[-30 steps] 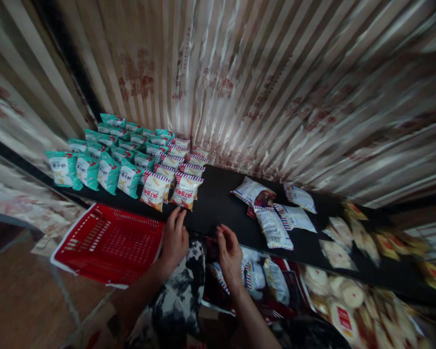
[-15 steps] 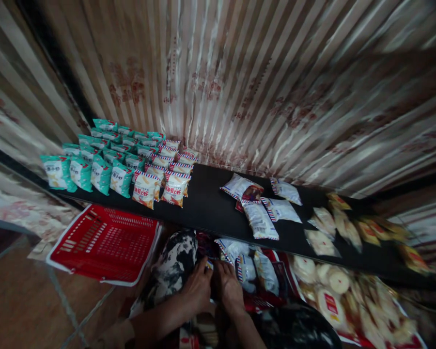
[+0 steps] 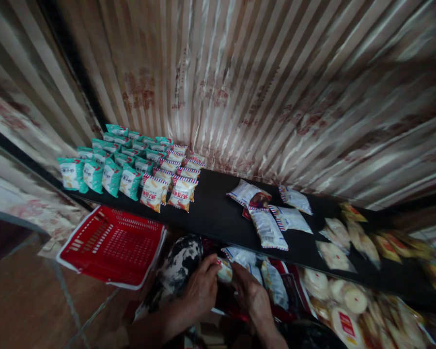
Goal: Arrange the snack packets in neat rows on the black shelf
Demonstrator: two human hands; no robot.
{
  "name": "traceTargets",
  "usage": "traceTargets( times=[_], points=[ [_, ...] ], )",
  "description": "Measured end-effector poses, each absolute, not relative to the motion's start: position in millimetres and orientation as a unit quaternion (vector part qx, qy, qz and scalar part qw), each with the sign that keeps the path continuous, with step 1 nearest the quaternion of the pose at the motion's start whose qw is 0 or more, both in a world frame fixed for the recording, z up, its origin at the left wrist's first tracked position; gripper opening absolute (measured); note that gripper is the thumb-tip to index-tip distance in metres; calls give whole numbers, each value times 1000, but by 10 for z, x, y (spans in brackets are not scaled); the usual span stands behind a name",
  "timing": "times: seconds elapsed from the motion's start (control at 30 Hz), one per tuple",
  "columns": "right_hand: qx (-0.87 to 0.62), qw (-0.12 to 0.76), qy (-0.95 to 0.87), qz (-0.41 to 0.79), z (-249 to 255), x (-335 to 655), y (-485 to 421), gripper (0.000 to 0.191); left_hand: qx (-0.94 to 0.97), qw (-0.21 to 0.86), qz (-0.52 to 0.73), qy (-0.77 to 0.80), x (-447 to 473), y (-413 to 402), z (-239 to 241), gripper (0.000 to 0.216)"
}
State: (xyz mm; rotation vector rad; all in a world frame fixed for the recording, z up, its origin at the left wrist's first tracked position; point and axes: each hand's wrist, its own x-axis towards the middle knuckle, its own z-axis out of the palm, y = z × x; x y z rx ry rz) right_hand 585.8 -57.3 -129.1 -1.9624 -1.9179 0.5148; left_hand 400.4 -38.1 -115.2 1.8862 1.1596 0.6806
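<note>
Both my hands are low in front of me, below the edge of a black shelf (image 3: 218, 213). My left hand (image 3: 202, 288) is curled and my right hand (image 3: 252, 295) is closed beside it; together they grip a pale snack packet (image 3: 225, 271) lifted from a pile of white striped packets (image 3: 272, 281) in a red container. On the shelf's left, teal packets (image 3: 105, 169) and orange-and-white packets (image 3: 167, 186) stand upright in rows. Three loose white packets (image 3: 269, 218) lie flat mid-shelf.
A red plastic basket (image 3: 112, 245) lies to the left, below the shelf. Round wrapped cakes (image 3: 341, 300) fill a tray at lower right, with more packets (image 3: 363, 237) on the shelf's right end. A striped curtain (image 3: 240, 87) hangs behind. My patterned knee (image 3: 176, 269) is near my left hand.
My hands left the upright orange packets on the shelf, dropped to the pile below, and have now risen slightly with a packet between them.
</note>
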Motion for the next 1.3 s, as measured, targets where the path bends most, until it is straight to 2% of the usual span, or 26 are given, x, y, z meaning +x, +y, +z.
traceTargets(
  times=[0.1,0.23,0.4,0.5,0.67,0.9,1.07,1.2,1.3],
  points=[
    [-682,218,-672,189,-1029,5918,-493,36,723,388,299,487,3961,-304,-1087,49],
    [-681,281,-649,189,-698,5878,-357,35,684,414,313,514,3876,-210,-994,55],
    [-669,301,-641,227,-391,5684,-135,34,646,465,303,524,3732,-103,-870,62],
    [-661,319,-630,253,-310,5561,32,35,636,460,314,534,3629,-32,-813,59],
    [-638,380,-572,348,-302,5342,318,39,618,443,369,534,3457,104,-819,43],
    [-596,437,-461,491,-418,5020,461,64,578,429,416,556,3249,245,-973,38],
    [-497,397,-466,615,-582,4788,408,48,553,423,433,572,3113,326,-990,38],
    [-493,410,-482,597,-739,4604,490,44,548,402,439,588,3029,420,-962,39],
    [-545,415,-521,510,-836,4468,633,44,548,360,441,613,2997,470,-970,41]
  ],
)
